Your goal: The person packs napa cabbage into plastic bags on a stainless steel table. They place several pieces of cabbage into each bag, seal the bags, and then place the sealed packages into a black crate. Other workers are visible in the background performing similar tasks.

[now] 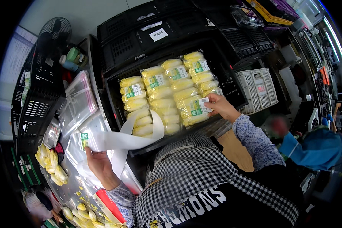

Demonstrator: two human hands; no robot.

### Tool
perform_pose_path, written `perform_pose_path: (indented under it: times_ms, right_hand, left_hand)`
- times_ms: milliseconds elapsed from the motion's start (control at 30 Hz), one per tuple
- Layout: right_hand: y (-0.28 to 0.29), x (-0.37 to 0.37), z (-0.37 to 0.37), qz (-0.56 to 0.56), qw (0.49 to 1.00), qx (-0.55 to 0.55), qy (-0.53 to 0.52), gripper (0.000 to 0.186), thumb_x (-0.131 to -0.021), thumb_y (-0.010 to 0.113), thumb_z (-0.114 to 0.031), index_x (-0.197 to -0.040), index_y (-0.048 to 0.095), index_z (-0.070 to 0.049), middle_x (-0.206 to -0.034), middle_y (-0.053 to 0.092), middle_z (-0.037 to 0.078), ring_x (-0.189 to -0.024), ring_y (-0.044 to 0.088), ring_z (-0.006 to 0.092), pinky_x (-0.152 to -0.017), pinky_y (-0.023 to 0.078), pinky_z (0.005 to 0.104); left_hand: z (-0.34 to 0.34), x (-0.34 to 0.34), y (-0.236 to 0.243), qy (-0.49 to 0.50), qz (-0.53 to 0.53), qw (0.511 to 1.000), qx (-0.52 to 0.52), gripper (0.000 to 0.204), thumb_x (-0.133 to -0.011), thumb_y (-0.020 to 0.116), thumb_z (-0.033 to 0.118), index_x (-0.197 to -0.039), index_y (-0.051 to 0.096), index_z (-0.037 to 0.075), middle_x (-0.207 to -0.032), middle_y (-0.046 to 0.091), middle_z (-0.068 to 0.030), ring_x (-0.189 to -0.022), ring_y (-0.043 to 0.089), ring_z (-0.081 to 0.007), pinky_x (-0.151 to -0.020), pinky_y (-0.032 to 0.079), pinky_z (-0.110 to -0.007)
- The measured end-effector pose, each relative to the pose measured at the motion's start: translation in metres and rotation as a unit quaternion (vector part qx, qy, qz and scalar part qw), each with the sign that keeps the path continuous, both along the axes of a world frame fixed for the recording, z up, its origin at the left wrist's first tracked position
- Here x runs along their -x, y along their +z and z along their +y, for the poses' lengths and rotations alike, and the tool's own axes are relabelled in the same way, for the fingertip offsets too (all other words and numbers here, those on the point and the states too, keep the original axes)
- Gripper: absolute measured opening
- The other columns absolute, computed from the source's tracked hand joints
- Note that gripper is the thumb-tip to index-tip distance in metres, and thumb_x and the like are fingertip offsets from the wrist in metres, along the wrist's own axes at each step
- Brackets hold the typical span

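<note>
In my left hand (99,166), thumb and fingers pinch a long white label strip (140,141), with a green-and-white label (83,141) showing at its end. The strip loops right, over the front edge of a black crate (116,102). My right hand (223,107) is closed at the right edge of a label (200,106) lying on a clear bag of baby cabbages (193,119). Several similar bags of yellow baby cabbages fill the crate in rows. Those at the back, such as one bag (154,81), carry labels; the strip partly covers one front bag (142,123).
Clear plastic bags (79,104) lie on the metal table at left, near a scale (52,131). Loose baby cabbages (51,165) are beside them. Stacked black crates (140,41) stand behind; a white crate (257,89) is at right. Another person's blue sleeve (311,150) shows right.
</note>
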State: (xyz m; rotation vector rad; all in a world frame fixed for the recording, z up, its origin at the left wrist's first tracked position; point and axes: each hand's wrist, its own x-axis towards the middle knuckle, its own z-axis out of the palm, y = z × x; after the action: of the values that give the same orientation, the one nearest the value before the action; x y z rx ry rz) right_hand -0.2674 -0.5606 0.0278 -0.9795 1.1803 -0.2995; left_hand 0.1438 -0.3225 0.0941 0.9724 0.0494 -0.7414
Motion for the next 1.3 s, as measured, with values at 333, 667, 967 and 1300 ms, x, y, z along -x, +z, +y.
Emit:
perform_pose_path:
  times_ms: [333,667,967,1300]
  right_hand:
    - [-0.066,-0.028,-0.015,0.172,0.971,0.139,0.090,0.033,-0.083,0.066,-0.012,-0.111,0.054,0.000,-0.100,0.060,0.013,-0.081,0.063,0.0209,-0.062,0.056,0.0346]
    - [-0.070,-0.035,0.040,0.305,0.700,0.546,0.346,0.059,-0.090,0.061,-0.032,-0.135,0.039,-0.003,-0.142,0.036,0.021,-0.126,0.040,0.0382,-0.096,0.044,0.0409]
    - [0.079,-0.114,0.062,-0.083,0.902,0.353,0.237,0.026,-0.084,0.070,-0.024,-0.089,0.063,0.000,-0.078,0.062,0.012,-0.074,0.061,0.0204,-0.067,0.047,0.0319]
    - [0.076,-0.128,0.081,-0.024,0.711,0.642,0.285,0.017,-0.082,0.065,-0.021,-0.088,0.058,-0.007,-0.092,0.057,0.008,-0.090,0.053,0.0261,-0.080,0.039,0.0390]
  left_hand:
    - [-0.025,0.039,0.002,-0.100,0.026,0.994,0.021,0.034,-0.101,0.042,0.023,-0.123,0.051,-0.002,-0.120,0.061,-0.0146,-0.109,0.061,-0.0263,-0.094,0.050,-0.041]
    - [-0.035,0.094,0.003,-0.121,-0.089,0.987,-0.053,0.033,-0.100,0.047,0.024,-0.120,0.053,-0.002,-0.118,0.060,-0.0116,-0.107,0.060,-0.0231,-0.095,0.047,-0.039]
    - [-0.043,0.147,0.004,-0.344,-0.072,0.935,-0.048,0.030,-0.101,0.047,0.018,-0.120,0.057,-0.002,-0.113,0.062,-0.0041,-0.099,0.057,-0.0096,-0.090,0.043,-0.024]
    - [-0.049,0.126,-0.003,-0.309,0.042,0.950,-0.025,0.035,-0.102,0.042,0.022,-0.123,0.050,-0.005,-0.121,0.060,-0.0133,-0.108,0.060,-0.0221,-0.094,0.048,-0.034]
